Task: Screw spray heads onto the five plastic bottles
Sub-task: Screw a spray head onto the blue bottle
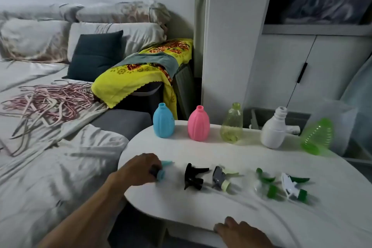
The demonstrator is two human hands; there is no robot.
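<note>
The left hand (138,169) curls its fingers (155,167) around the blue spray head (162,173), which could slip off the surface (201,151) edge just beside them.

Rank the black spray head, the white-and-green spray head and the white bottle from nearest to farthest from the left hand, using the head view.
From the left hand, at the table's left edge:
1. Black spray head, just to its right in the front row.
2. White-and-green spray head, at the right end of the front row.
3. White bottle, in the back row, right side.
</note>
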